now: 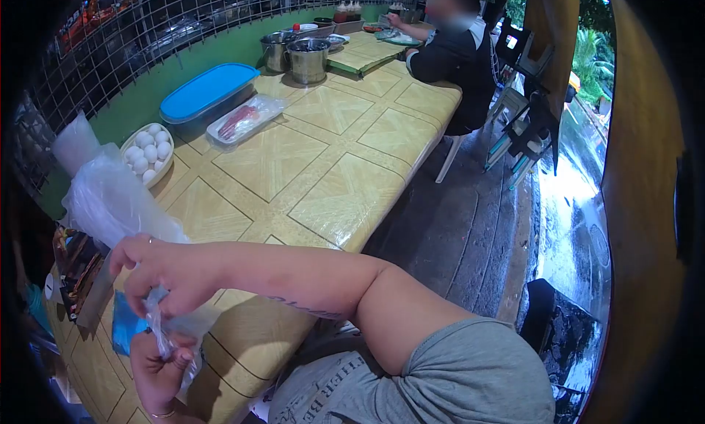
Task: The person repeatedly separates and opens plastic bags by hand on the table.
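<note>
Gripping a crumpled clear plastic bag from above and below

The right hand bends its fingers mostly closed, film at their tips; the left hand, lower, pinches it between thumb and fingers. The bag bunches between them over the near end of the yellow tile-patterned table. Light, even tension probably suits such thin film, since a hard tug could tear it. A translucent white plastic heap sits just beyond the right hand; the table's long edge passes beneath the right forearm, with wider room beyond

"THER BE" (partial) on grey shirt
</note>
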The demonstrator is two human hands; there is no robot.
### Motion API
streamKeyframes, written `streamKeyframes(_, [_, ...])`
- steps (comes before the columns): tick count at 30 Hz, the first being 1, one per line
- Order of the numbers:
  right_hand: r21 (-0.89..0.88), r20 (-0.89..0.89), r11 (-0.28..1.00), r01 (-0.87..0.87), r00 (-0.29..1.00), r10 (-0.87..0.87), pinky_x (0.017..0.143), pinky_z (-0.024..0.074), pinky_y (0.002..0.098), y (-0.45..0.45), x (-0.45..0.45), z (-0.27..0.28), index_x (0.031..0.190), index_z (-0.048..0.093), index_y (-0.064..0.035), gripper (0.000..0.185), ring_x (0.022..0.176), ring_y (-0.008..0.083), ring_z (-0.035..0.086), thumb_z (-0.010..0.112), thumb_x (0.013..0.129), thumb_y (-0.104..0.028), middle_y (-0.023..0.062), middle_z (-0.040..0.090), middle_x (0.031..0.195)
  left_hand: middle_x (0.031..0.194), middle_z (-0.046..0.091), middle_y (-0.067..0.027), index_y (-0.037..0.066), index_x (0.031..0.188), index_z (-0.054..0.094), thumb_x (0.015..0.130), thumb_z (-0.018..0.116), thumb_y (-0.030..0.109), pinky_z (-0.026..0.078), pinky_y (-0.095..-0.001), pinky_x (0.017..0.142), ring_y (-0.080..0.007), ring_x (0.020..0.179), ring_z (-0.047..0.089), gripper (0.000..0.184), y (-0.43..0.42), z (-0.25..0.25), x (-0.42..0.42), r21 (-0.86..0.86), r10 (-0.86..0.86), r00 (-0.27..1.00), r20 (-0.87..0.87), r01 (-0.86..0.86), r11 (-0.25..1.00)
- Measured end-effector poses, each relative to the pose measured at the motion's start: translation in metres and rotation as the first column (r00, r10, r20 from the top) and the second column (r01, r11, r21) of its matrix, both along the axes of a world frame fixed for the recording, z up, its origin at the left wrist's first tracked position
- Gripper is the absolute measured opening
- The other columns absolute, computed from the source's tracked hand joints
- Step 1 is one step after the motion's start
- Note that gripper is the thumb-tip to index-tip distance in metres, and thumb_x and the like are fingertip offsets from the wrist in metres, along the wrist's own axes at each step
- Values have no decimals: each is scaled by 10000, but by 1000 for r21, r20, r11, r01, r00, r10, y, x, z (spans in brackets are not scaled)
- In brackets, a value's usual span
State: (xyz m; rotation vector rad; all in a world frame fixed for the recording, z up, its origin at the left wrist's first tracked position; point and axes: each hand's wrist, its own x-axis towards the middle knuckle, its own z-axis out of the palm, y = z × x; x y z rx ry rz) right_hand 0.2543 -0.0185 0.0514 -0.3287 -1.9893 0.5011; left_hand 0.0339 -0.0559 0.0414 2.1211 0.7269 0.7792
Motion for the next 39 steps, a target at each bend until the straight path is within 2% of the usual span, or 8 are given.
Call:
streamKeyframes(3, [-262, -127, 920, -293, 955, 269, 815, 504, 341, 11, 1, -9, 819, 632, -51, 123, 916, 226, 607, 699, 741, 17, 127, 610, 938, 734, 636, -59, 26, 725, 682, 788, 734, 509, 396, -300, 596, -159, 623, 544, 490, 4, -6, -18, -60, 94, 988, 120, -87, 994])
streamKeyframes(5, [-574, -410, 560, -597, 802, 434, 727, 547, 350, 15, 9, -9, 780, 583, -35, 128, 745, 194, 636, 709, 783, -15, 96, 616, 791, 830, 620, -59, 18, 939, 625, 855, 690, 487, 456, -300, 585, -153, 686, 570, 482, 23, -19, -45, -144, -38, 954, 299, 85, 986])
streamKeyframes(11, [-251, -870, 186, -950, 305, 387, 571, 539, 379, 26, 19, -10, 1024, 513, -64, 288, 554, 170, 600, 706, 815, -21, 56, 584, 687, 1115, 617, -198, -10, 1148, 564, 939, 572, 470, 571, -426, 759, -290, 984, 637, 523, 50, -54, -78, -384, -15, 680, 733, 432, 816])
streamKeyframes(16, [-257, -921, 222, -940, 308, 237, 514, 445, 245, 22, 21, -5, 1187, 478, -153, 414, 591, 79, 525, 692, 842, -74, 43, 601, 818, 1034, 612, -127, 21, 1219, 533, 869, 660, 458, 541, -396, 813, -239, 980, 611, 574, 45, -43, -23, -206, -70, 377, 924, 642, 738])
streamKeyframes(20, [-392, -848, 317, -864, 473, 238, 547, 473, 248, 41, 34, -2, 1147, 569, -96, 346, 628, 103, 533, 654, 831, 14, 34, 583, 841, 1064, 610, -127, 27, 1368, 396, 744, 786, 419, 544, -369, 841, -228, 982, 619, 834, 18, 9, -5, -293, 33, 598, 801, 343, 892])
streamKeyframes(25, [-711, -620, 495, -499, 777, -108, 638, 545, 303, 74, 47, 25, 958, 591, -74, 142, 787, 154, 647, 637, 860, 16, 79, 655, 891, 1185, 603, -162, 29, 1397, 391, 857, 702, 296, 544, -359, 873, -244, 1024, 621, 678, 75, 27, -21, -311, 69, 541, 838, 370, 876])
streamKeyframes(34, [-706, -622, 679, -201, 635, -458, 509, 492, 363, 160, 34, 82, 847, 596, -38, 134, 629, 241, 613, 584, 782, 78, 114, 601, 736, 1221, 596, -75, 75, 1318, 494, 917, 621, 305, 546, -339, 759, -204, 1026, 603, 479, 190, 51, -2, -399, 301, 278, 912, 435, 807])
streamKeyframes(39, [-828, -547, 502, -248, 551, -630, 392, 349, 361, 143, 20, 27, 775, 578, -64, 133, 470, 204, 496, 505, 812, 41, 98, 537, 628, 1167, 623, -38, 106, 1238, 558, 923, 616, 273, 515, -283, 645, -170, 934, 612, 361, 168, 10, 1, -437, 163, 520, 839, 463, 771])
